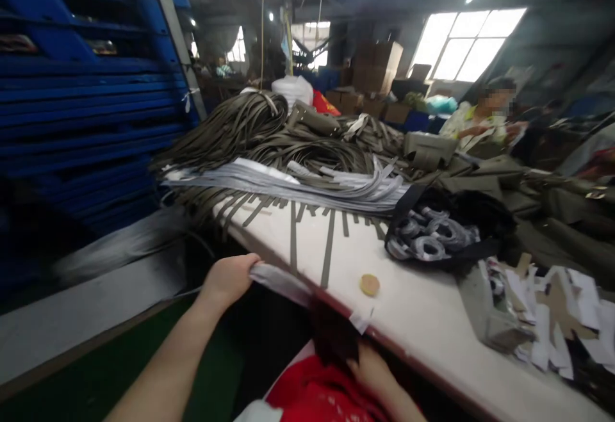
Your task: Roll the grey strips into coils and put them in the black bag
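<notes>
My left hand (231, 279) is closed around the end of a pale greyish strip (282, 283), blurred by motion, that runs along the near edge of the white-topped table (408, 310). Below that edge, close to my red clothing, my right hand (372, 367) is curled beside a dark brown piece (334, 329). Most of its fingers are hidden, and what they grip cannot be made out. A small white tag (359, 322) lies over the reddish table edge above my right hand. On the tabletop sits a round yellowish disc (369, 285).
Olive straps (235, 124) and grey strips (288, 185) are heaped across the table's far side. At right are a black bag (444, 227) of clear plastic rolls and a grey bin (494, 310) with card scraps. Blue pallets (96, 114) stack up at left; another person (480, 121) sits beyond.
</notes>
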Tool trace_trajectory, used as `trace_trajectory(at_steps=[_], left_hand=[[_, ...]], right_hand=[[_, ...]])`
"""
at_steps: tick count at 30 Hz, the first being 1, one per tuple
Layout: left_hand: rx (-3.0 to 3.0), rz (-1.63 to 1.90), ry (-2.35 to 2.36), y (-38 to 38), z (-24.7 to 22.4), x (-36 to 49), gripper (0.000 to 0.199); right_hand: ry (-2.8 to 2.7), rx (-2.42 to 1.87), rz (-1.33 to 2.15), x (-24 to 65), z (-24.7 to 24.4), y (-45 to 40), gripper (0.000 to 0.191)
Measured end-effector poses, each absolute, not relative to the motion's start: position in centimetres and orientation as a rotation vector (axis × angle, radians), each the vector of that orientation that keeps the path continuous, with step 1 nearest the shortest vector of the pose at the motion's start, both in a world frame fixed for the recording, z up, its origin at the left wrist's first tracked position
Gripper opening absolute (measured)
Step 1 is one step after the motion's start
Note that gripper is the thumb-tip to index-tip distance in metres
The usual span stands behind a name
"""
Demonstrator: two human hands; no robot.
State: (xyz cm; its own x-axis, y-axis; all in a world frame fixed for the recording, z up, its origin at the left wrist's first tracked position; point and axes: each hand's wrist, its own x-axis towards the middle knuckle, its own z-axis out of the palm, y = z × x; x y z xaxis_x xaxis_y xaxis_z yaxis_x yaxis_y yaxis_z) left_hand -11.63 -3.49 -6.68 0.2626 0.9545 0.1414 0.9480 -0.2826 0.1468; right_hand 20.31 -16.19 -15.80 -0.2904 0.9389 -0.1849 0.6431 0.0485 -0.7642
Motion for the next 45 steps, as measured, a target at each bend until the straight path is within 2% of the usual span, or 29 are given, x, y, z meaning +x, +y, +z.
trace_trajectory(at_steps=[2, 4, 5, 7, 10, 13, 16, 21, 24, 32, 38, 45], left_hand=[[2.476, -0.138, 1.563, -5.0, -8.2, -7.7, 0.02], [2.454, -0.232, 1.333, -7.0, -10.0, -3.8, 0.016], [2.449, -0.225, 1.21, -7.9, -10.8, -2.2, 0.016], [2.403, -0.17, 1.011, -9.2, -12.0, 0.0, 0.02], [2.176, -0.149, 0.829, -8.5, -13.1, 0.1, 0.027], [1.74, -0.364, 0.72, -6.0, -14.2, -2.7, 0.036], [1.362, -0.551, 0.611, -4.2, -15.5, -5.4, 0.045], [1.27, -0.544, 0.512, -4.8, -16.2, -3.2, 0.048], [1.246, -0.528, 0.438, -5.6, -15.7, 0.0, 0.05], [1.024, -0.672, 0.36, -5.4, -14.7, 1.5, 0.045], [1.063, -0.613, 0.382, -6.6, -14.3, 2.7, 0.046], [1.116, -0.503, 0.379, -7.4, -14.8, 2.6, 0.052]], right_hand=[[-1.956, -1.582, 1.095, 19.2, -16.4, -16.5, 0.054], [-1.992, -1.466, 1.065, 18.2, -16.1, -16.6, 0.075], [-2.009, -1.4, 1.069, 17.9, -15.7, -16.5, 0.08], [-2.009, -1.329, 1.187, 17.8, -15.2, -16.1, 0.07], [-1.928, -1.407, 1.467, 19.5, -15.9, -15.9, 0.037], [-1.842, -1.52, 1.61, 23.1, -17.6, -17.0, 0.032], [-1.862, -1.652, 1.599, 26.4, -18.4, -18.3, 0.028], [-1.858, -1.5, 1.755, 26.4, -16.9, -18.5, 0.04], [-1.821, -1.473, 1.731, 25.3, -16.3, -17.9, 0.047], [-1.871, -1.533, 1.611, 27.7, -15.9, -18.2, 0.047], [-1.747, -1.46, 1.686, 26.6, -15.8, -18.2, 0.051], [-1.887, -1.383, 1.608, 24.6, -15.7, -17.8, 0.05]])
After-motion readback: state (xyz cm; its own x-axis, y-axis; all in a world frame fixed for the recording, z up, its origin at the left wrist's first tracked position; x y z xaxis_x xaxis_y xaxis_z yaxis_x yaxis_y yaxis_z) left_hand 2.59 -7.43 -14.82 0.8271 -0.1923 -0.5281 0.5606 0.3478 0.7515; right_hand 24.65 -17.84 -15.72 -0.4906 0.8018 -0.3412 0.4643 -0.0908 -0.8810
